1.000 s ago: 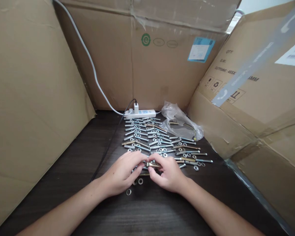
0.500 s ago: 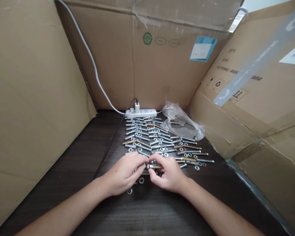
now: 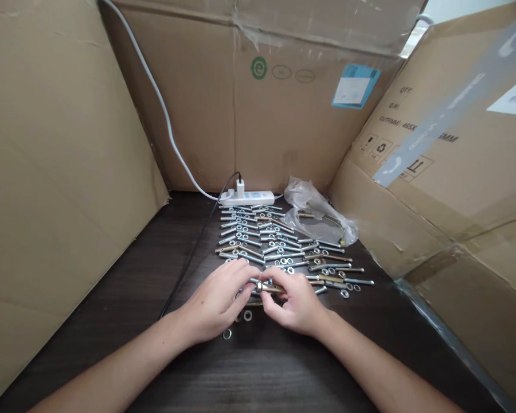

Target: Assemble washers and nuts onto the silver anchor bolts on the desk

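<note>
A brass-coloured expansion bolt sleeve point(image 3: 273, 288) lies level between the thumb and fingers of my right hand point(image 3: 298, 304). At its left end sits a silver nut point(image 3: 259, 285). My left hand point(image 3: 219, 298) is closed, its thumb and fingertips pinching a silver bolt end point(image 3: 254, 281) that meets the nut. The fingers partly hide the joined parts. Just below my hands, loose washers point(image 3: 247, 315) rest on the dark table, one ring point(image 3: 227, 334) nearer me. Beyond the fingers are rows of bolts and sleeves point(image 3: 247, 258), with nuts and washers among them.
A white power strip point(image 3: 251, 198) with a plugged-in charger point(image 3: 239, 187) stands behind the rows. A clear plastic bag point(image 3: 313, 212) lies at their back right. A black cable point(image 3: 193, 252) crosses the table on the left. Cardboard walls point(image 3: 284, 132) enclose three sides.
The nut end of the sleeve has tipped up slightly and shows more between my fingertips. My left fingers have shifted a little; both hands stay in nearly the same place.
</note>
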`<state>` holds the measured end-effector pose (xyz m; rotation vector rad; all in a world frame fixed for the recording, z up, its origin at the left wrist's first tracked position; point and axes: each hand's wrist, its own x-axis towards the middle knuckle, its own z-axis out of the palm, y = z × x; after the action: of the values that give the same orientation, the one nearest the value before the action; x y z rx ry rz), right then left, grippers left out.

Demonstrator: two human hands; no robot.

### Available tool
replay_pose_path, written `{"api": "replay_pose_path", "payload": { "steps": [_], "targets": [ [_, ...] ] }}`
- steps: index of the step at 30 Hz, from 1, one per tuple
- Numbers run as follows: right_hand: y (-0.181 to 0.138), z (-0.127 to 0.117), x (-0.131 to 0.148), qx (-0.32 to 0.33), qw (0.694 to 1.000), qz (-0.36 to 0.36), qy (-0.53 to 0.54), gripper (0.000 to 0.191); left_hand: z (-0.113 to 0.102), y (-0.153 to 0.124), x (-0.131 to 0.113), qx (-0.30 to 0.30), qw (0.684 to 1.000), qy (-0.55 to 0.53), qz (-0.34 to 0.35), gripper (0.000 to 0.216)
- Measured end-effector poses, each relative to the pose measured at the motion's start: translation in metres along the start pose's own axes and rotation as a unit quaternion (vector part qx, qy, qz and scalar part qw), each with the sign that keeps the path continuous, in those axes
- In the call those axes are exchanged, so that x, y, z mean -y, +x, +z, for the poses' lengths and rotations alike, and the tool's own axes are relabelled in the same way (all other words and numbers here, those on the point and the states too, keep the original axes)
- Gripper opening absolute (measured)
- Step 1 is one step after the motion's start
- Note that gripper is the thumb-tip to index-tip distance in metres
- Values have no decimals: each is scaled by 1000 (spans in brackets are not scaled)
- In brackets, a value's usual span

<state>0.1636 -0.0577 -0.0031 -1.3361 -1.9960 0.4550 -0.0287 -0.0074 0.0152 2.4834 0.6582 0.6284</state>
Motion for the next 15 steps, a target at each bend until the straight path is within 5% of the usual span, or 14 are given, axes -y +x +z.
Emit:
{"api": "replay_pose_path", "payload": {
  "steps": [15],
  "targets": [
    [0, 0, -1, -5, 1000, -8, 6, 20, 1, 1, 3, 25, 1000, 6, -3, 21]
  ]
}}
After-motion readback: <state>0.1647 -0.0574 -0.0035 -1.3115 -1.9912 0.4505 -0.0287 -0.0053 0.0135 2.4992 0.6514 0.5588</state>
